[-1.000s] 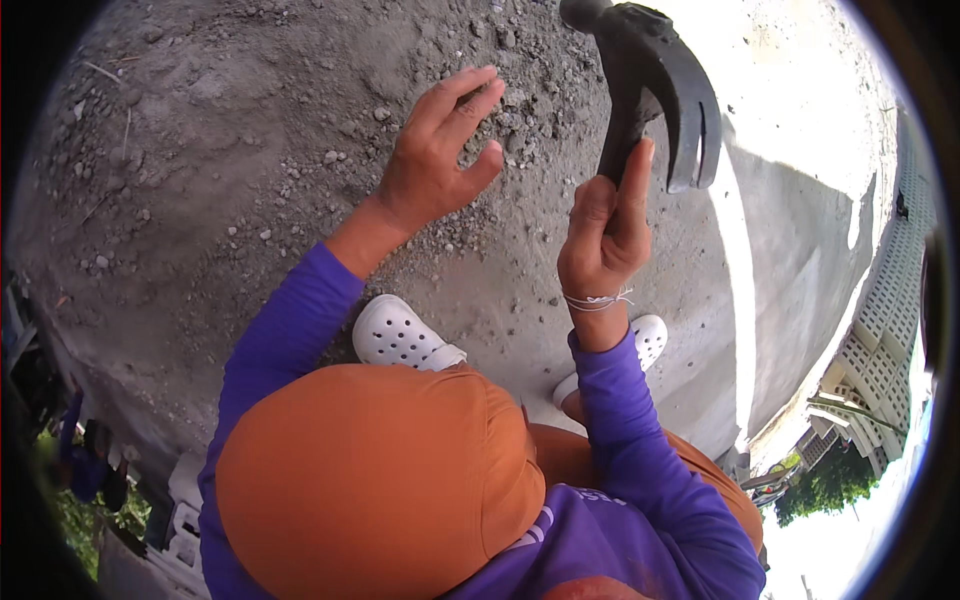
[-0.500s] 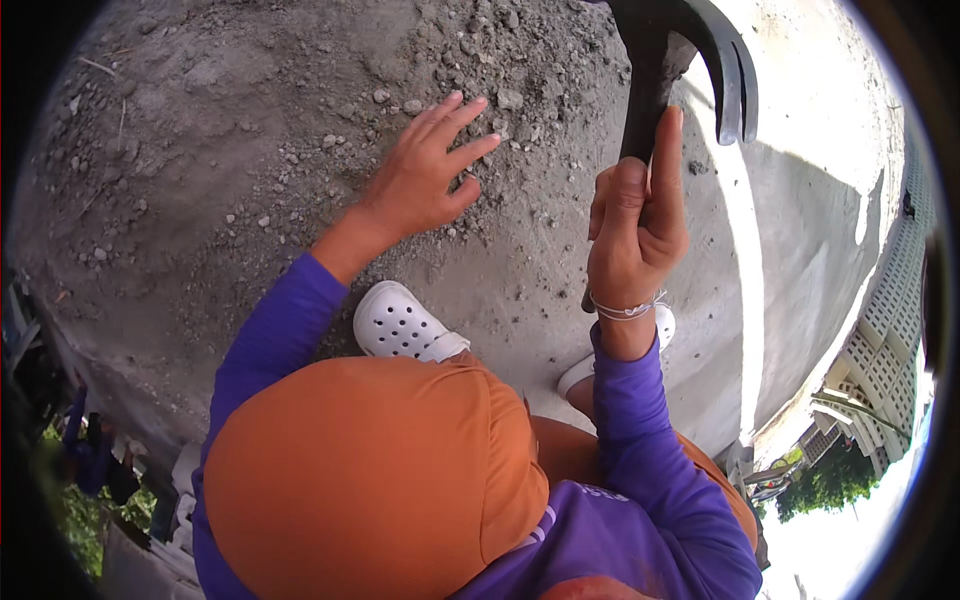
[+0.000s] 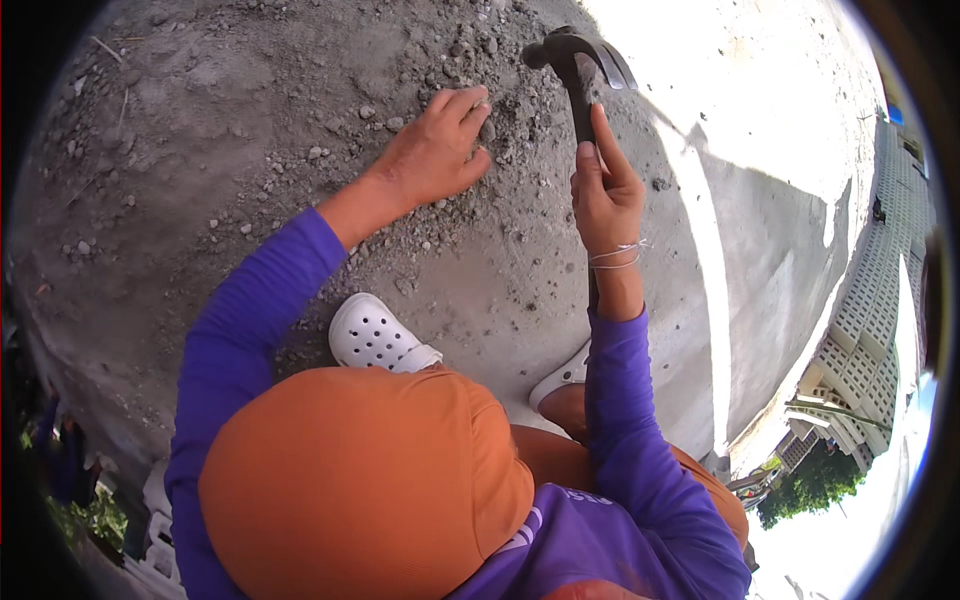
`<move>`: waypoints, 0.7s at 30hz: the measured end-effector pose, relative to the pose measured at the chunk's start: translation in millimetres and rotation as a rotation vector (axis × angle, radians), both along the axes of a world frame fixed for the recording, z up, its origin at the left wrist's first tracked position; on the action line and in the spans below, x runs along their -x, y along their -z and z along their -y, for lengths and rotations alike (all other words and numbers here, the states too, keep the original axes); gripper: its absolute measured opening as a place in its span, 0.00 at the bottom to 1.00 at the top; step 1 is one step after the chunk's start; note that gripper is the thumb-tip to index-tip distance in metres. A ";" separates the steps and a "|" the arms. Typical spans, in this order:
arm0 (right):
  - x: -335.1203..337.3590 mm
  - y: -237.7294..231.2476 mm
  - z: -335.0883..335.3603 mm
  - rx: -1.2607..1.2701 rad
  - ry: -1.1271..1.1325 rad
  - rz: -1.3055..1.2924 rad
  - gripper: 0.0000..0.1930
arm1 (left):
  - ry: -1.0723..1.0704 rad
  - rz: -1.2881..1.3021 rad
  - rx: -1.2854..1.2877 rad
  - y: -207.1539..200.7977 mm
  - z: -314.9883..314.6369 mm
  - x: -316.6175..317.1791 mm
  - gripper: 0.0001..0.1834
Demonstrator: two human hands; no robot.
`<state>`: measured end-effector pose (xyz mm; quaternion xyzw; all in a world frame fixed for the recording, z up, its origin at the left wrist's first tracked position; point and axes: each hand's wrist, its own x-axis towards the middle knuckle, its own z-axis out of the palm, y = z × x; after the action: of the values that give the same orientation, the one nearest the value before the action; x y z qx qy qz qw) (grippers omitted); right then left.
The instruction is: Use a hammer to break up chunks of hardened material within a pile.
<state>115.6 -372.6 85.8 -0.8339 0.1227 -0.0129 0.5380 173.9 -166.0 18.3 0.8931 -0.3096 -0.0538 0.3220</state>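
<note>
In the fingers [image 3: 624,178] of the right hand [image 3: 609,218]: a dark claw hammer [image 3: 577,85], gripped part-way along the handle [image 3: 583,122]. Index finger [image 3: 609,140] stretched along the right side toward the head; thumb [image 3: 588,165] laid along the handle; remaining fingers curled round, partly hidden. Length of handle visible past the wrist, on the near side.

Position of hammer head: just far of the right-hand fingers, to the far right of the left hand [image 3: 430,155]. Claw [image 3: 616,68] to the right, striking face [image 3: 533,55] to the left. Height above the gravelly soil [image 3: 250,130]: impossible to tell.

At the left hand: fingers bent and close together, thumb slightly apart, tips down among loose stones [image 3: 487,130]. Pinching of any stone: impossible to confirm.

For sound handling, in judgement: hold the handle firmly, wrist straight; shift the grip toward the butt for more leverage. Place the left-hand fingers well clear of the striking face. Set the white clogs [image 3: 375,335] flat, on the near side, for steady footing.
</note>
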 end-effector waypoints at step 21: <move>-1.5 26.6 -3.9 -0.097 0.071 0.102 0.23 | 0.084 0.247 -0.057 -3.0 4.9 -1.1 0.10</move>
<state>117.2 -368.8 59.2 -0.8003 0.1252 -0.0688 0.5824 175.0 -170.9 21.3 0.8879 -0.3824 0.0346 0.2534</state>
